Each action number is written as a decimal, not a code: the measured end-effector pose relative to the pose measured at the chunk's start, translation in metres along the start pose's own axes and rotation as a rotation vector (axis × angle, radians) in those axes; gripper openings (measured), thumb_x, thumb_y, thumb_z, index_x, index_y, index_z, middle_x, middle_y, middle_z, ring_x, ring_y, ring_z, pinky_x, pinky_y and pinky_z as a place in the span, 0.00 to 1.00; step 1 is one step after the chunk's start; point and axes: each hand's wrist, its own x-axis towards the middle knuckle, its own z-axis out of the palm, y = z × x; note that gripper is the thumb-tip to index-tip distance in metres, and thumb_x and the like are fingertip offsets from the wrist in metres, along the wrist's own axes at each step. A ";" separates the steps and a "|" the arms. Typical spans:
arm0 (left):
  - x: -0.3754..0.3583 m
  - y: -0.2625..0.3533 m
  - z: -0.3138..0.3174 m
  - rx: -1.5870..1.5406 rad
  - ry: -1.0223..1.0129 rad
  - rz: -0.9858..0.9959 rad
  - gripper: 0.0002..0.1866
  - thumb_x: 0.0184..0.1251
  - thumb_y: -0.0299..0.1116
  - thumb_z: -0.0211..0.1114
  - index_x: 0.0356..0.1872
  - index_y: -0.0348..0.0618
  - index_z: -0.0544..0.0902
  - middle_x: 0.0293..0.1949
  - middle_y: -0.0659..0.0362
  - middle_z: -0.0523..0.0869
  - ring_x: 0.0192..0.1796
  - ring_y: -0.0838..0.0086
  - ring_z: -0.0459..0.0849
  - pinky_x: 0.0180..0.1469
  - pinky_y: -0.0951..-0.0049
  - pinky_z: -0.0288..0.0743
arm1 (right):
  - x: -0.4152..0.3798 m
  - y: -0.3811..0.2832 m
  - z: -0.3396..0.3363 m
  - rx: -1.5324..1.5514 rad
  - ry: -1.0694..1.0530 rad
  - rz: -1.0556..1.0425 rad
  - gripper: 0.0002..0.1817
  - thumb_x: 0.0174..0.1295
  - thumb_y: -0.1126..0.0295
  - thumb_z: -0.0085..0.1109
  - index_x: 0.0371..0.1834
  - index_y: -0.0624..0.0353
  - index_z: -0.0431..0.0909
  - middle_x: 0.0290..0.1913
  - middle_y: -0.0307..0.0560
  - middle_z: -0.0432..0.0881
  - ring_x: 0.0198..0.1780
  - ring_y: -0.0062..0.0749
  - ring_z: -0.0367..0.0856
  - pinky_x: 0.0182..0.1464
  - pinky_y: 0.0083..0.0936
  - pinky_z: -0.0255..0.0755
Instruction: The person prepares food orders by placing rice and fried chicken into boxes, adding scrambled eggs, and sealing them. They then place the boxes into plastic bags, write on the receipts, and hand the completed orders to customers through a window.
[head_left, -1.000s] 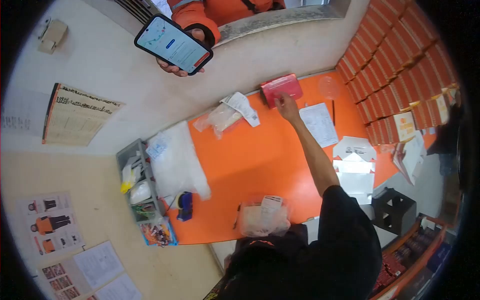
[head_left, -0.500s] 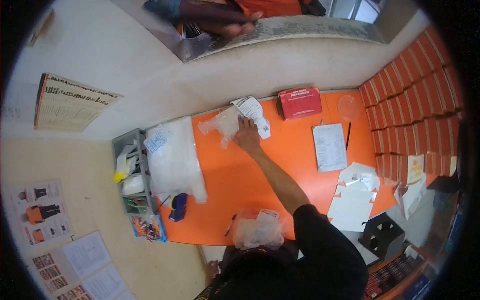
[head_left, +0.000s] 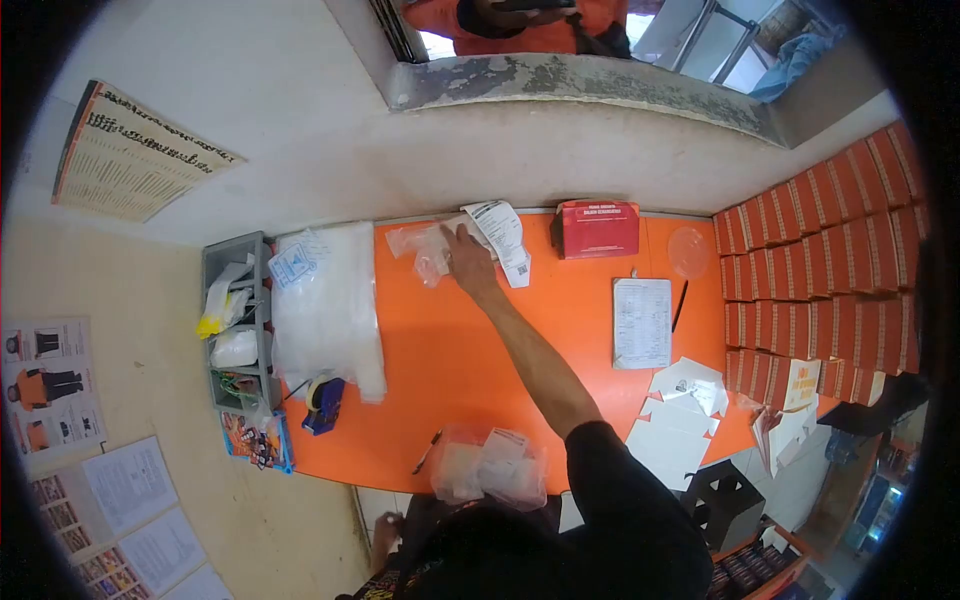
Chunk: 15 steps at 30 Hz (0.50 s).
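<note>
- The orange desk (head_left: pixel 470 350) runs across the middle of the view, under a pale wall with a window opening at the top.
- Rows of orange boxes (head_left: pixel 820 250) are stacked along the desk's right end.
- A pile of clear plastic sheets (head_left: pixel 325 305) lies at the left end, just beside a grey tray (head_left: pixel 238 330) holding bags.
- The person's right arm stretches across the desk; the right hand (head_left: pixel 465 262) lies flat, palm down, fingers loosely spread, on a clear plastic bag (head_left: pixel 425 248) at the far edge near the wall. Whether the fingers pinch the bag cannot be told.
- A white printed slip (head_left: pixel 503 238) touches the bag and sits just beside the hand's right side.
- A red box (head_left: pixel 597 228) stands against the wall, near the slip.
- A clipboard with a printed sheet (head_left: pixel 642 322) lies right of the arm, a pen (head_left: pixel 680 305) beside it.
- Folded white cards (head_left: pixel 690 400) lie at the near right corner.
- A second clear bag with slips (head_left: pixel 490 468) sits at the near edge.
- A tape dispenser (head_left: pixel 322 400) is near the sheets.
- The left hand (head_left: pixel 385 530) hangs below the desk edge; its grip cannot be told.
</note>
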 end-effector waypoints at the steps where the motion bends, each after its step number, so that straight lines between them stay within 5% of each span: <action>1: 0.010 0.020 0.002 0.110 0.120 0.125 0.09 0.69 0.36 0.63 0.38 0.39 0.82 0.24 0.54 0.83 0.26 0.73 0.81 0.27 0.68 0.73 | 0.005 0.003 0.004 0.037 -0.152 -0.050 0.28 0.52 0.72 0.64 0.59 0.64 0.72 0.48 0.57 0.76 0.44 0.54 0.79 0.48 0.46 0.76; 2: 0.027 0.043 0.007 0.220 0.239 0.251 0.10 0.70 0.37 0.62 0.38 0.40 0.82 0.24 0.56 0.82 0.27 0.76 0.79 0.29 0.72 0.72 | 0.004 0.007 0.007 0.038 -0.152 -0.045 0.28 0.52 0.72 0.64 0.59 0.64 0.72 0.48 0.57 0.76 0.44 0.54 0.79 0.48 0.46 0.76; 3: 0.018 0.122 0.018 0.318 0.427 0.449 0.11 0.73 0.39 0.60 0.40 0.42 0.79 0.27 0.60 0.80 0.32 0.77 0.77 0.34 0.74 0.72 | 0.004 0.004 0.006 0.305 0.118 -0.058 0.25 0.52 0.76 0.59 0.57 0.65 0.73 0.44 0.59 0.78 0.43 0.55 0.80 0.46 0.45 0.76; 4: 0.010 0.200 0.026 -0.130 0.232 0.437 0.18 0.77 0.45 0.55 0.50 0.37 0.74 0.25 0.62 0.74 0.26 0.77 0.72 0.28 0.71 0.69 | 0.009 -0.004 -0.004 0.568 0.394 -0.083 0.23 0.52 0.80 0.54 0.55 0.65 0.74 0.41 0.61 0.80 0.42 0.57 0.81 0.45 0.44 0.77; 5: 0.022 0.254 0.040 -0.315 0.192 0.496 0.13 0.77 0.36 0.55 0.55 0.40 0.71 0.44 0.61 0.76 0.46 0.73 0.76 0.47 0.76 0.72 | 0.009 -0.009 -0.017 0.569 0.392 -0.105 0.23 0.52 0.80 0.54 0.55 0.65 0.74 0.41 0.61 0.80 0.42 0.57 0.81 0.45 0.44 0.77; 6: 0.057 0.295 0.048 -0.169 0.147 0.816 0.23 0.76 0.34 0.55 0.67 0.41 0.63 0.53 0.59 0.72 0.54 0.74 0.72 0.54 0.76 0.72 | -0.002 -0.022 -0.052 0.669 0.304 -0.097 0.23 0.52 0.82 0.51 0.55 0.66 0.74 0.40 0.62 0.80 0.43 0.56 0.81 0.46 0.42 0.77; 7: 0.059 0.357 0.066 -0.320 0.018 0.802 0.33 0.75 0.32 0.56 0.75 0.43 0.51 0.63 0.56 0.65 0.65 0.70 0.67 0.63 0.69 0.68 | -0.017 -0.036 -0.090 0.764 0.205 -0.081 0.23 0.51 0.84 0.48 0.54 0.66 0.73 0.38 0.63 0.81 0.45 0.56 0.81 0.48 0.40 0.76; 8: 0.083 0.391 0.077 -0.237 0.031 1.031 0.38 0.74 0.37 0.58 0.77 0.45 0.46 0.69 0.55 0.63 0.71 0.65 0.63 0.68 0.62 0.63 | -0.028 -0.048 -0.126 0.718 0.024 -0.058 0.22 0.52 0.84 0.48 0.53 0.65 0.74 0.39 0.58 0.81 0.45 0.54 0.81 0.49 0.37 0.75; 10: 0.087 0.456 0.097 -0.724 -0.234 0.949 0.49 0.67 0.59 0.61 0.78 0.49 0.42 0.76 0.57 0.53 0.76 0.60 0.57 0.74 0.53 0.55 | -0.045 -0.080 -0.192 0.678 0.015 -0.272 0.21 0.53 0.83 0.48 0.52 0.65 0.74 0.37 0.54 0.81 0.43 0.51 0.81 0.48 0.36 0.75; 11: 0.064 0.467 0.098 -0.739 -0.218 0.940 0.49 0.67 0.59 0.61 0.78 0.49 0.42 0.76 0.57 0.53 0.76 0.60 0.57 0.74 0.53 0.55 | -0.054 -0.099 -0.221 0.662 0.041 -0.463 0.19 0.54 0.82 0.48 0.52 0.65 0.74 0.35 0.50 0.82 0.41 0.48 0.81 0.48 0.36 0.75; 15: -0.006 0.512 0.097 -1.029 -0.742 1.129 0.48 0.65 0.72 0.48 0.77 0.56 0.47 0.75 0.58 0.58 0.72 0.62 0.64 0.69 0.52 0.67 | -0.066 -0.142 -0.322 0.966 -0.122 -0.354 0.16 0.57 0.79 0.49 0.50 0.65 0.75 0.41 0.47 0.82 0.43 0.37 0.81 0.45 0.31 0.76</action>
